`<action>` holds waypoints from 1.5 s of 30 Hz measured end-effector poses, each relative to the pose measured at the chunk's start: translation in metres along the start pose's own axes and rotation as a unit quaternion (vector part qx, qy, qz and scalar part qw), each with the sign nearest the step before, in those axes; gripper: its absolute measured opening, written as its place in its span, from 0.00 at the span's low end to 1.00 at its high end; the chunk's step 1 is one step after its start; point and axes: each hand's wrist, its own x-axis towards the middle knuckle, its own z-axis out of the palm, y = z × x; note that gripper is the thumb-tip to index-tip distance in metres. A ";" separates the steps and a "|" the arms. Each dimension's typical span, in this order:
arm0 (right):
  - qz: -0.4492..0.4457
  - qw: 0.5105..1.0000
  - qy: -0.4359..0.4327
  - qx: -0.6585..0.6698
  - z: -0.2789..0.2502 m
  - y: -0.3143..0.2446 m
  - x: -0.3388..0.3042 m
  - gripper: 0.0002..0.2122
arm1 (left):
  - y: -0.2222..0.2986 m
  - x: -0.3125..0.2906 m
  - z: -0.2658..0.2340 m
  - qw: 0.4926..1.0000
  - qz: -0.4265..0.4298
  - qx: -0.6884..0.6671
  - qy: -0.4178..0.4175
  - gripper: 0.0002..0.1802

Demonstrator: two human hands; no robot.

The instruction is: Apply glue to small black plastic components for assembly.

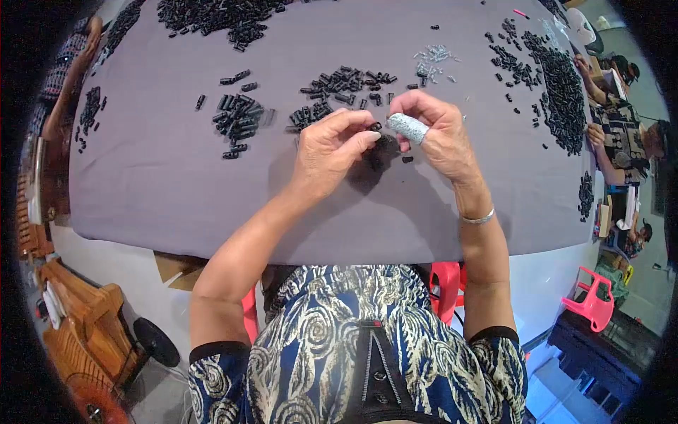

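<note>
My left hand [328,150] pinches a small black cylindrical piece [375,126] between thumb and fingertips. Close beside it on the right is my right hand [439,138], with fingers curled and a pale speckled wrap [408,127] around one digit. Whatever its fingertips hold is hidden or too small to make out. Just beyond both hands lies a loose pile of black cylindrical pieces [344,83]. One small black piece [407,160] rests on the cloth under my right hand. Small clear pieces [436,54] are scattered beyond that hand.
A grey cloth [176,191] covers the table. Longer black pieces [239,116] form a heap to the left. Larger black heaps [561,92] lie at the right and far left [212,14]. Other people's arms [597,134] reach the table's sides. A pink chair [592,300] stands at right.
</note>
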 end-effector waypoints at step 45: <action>-0.158 0.926 0.090 -0.330 0.011 0.017 0.009 0.09 | 0.014 -0.004 -0.058 0.981 0.048 -0.077 0.171 0.10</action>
